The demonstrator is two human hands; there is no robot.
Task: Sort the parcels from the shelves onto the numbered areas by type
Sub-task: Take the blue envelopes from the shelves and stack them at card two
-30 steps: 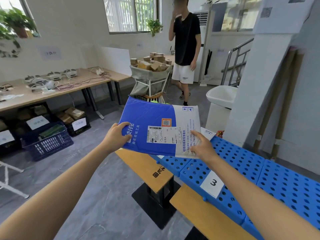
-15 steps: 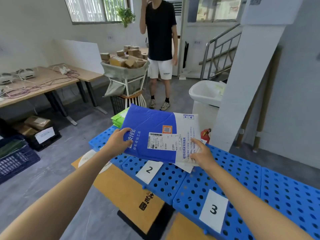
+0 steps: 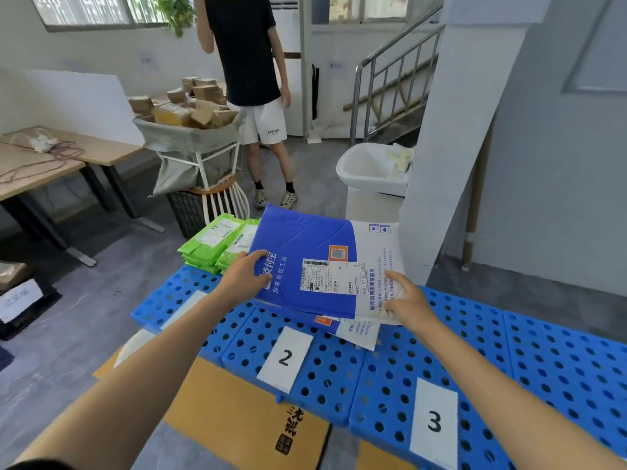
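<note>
I hold a flat blue and white parcel (image 3: 315, 252) with a shipping label over the far part of the blue perforated area marked 2 (image 3: 284, 358). My left hand (image 3: 245, 276) grips its left edge with the thumb on top. My right hand (image 3: 405, 301) holds its right near corner, index finger lying on the white part. Under it lies another blue and white parcel (image 3: 356, 329) on the same area. A stack of green parcels (image 3: 217, 244) sits on the leftmost blue area (image 3: 169, 300). The area marked 3 (image 3: 434, 420) is to the right.
A person in a black shirt (image 3: 247, 56) stands beyond the areas beside a grey bag cart of brown boxes (image 3: 190, 130). A white sink (image 3: 369, 164) and a pillar (image 3: 451, 147) stand at the right. Wooden tables (image 3: 40, 164) run along the left wall.
My view has swung left and down along the blue areas. The parcel in both hands has come lower over area 2, above the parcel lying there. The green stack is now in view.
</note>
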